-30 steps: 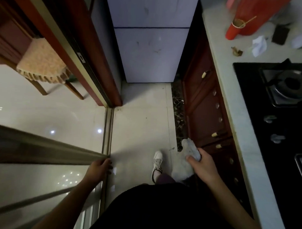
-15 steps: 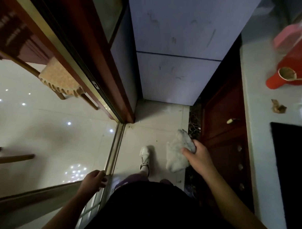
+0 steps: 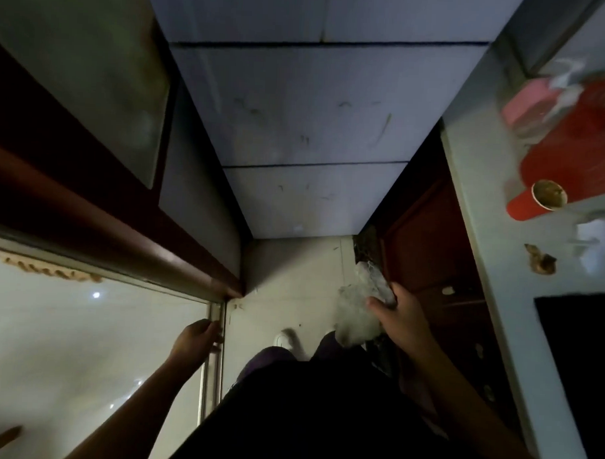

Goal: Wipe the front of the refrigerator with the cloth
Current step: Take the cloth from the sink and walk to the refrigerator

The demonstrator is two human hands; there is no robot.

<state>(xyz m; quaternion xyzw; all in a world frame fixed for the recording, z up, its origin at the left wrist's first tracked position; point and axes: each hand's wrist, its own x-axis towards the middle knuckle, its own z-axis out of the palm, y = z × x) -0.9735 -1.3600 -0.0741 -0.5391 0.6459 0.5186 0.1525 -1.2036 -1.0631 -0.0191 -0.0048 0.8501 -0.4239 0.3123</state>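
The pale refrigerator (image 3: 308, 126) fills the top middle of the head view, its front marked with dark scuffs and split by two horizontal door seams. My right hand (image 3: 399, 317) grips a crumpled white cloth (image 3: 358, 313) low over the floor, short of the fridge's bottom edge and apart from it. My left hand (image 3: 198, 339) hangs by the metal sliding-door frame (image 3: 215, 329) with fingers loosely curled, holding nothing.
Red-brown cabinets (image 3: 427, 254) run along the right under a pale counter (image 3: 480, 201) that carries a red cup (image 3: 535, 199), a red container (image 3: 578, 143) and a black hob (image 3: 578, 342). A wooden door frame (image 3: 89, 201) and glass close the left side. The floor strip is narrow.
I have stepped closer, so the refrigerator looks much larger. My right hand carried the cloth forward toward it. My left hand stayed near the sliding-door frame.
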